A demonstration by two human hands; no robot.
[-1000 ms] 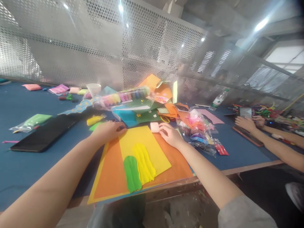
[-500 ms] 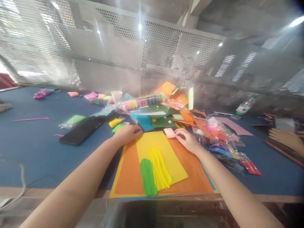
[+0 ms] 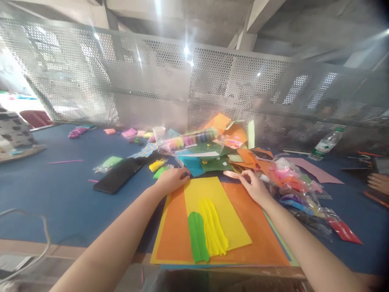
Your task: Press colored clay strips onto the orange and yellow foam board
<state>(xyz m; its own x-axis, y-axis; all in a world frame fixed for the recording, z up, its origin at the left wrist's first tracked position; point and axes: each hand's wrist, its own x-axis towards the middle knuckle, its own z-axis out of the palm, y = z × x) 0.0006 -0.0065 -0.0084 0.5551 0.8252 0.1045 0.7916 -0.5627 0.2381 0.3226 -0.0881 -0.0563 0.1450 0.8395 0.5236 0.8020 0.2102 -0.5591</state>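
Between the fingers of my right hand (image 3: pixel 253 184) is a pale pink piece (image 3: pixel 231 174), held over the upper right of an orange sheet (image 3: pixel 243 207). My left hand (image 3: pixel 173 180) rests at the top left edge of a yellow sheet (image 3: pixel 203 188), its fingers curled; whether they grip anything is too blurred to tell. The yellow sheet lies on the orange one. On them are a flattened green strip (image 3: pixel 198 237) and, touching its right side, ridged yellow strips (image 3: pixel 214 229).
Behind my hands lie coloured papers (image 3: pixel 235 136) and a tube of clay (image 3: pixel 191 140). A black case (image 3: pixel 118 176) is at left, bagged clay (image 3: pixel 294 182) at right, with a bottle (image 3: pixel 326 144) beyond. Another person's hand (image 3: pixel 378 182) shows at far right.
The view has shifted, so things appear further right and lower. The pale pink piece has been lifted and tilted in my right hand and now shows edge-on.
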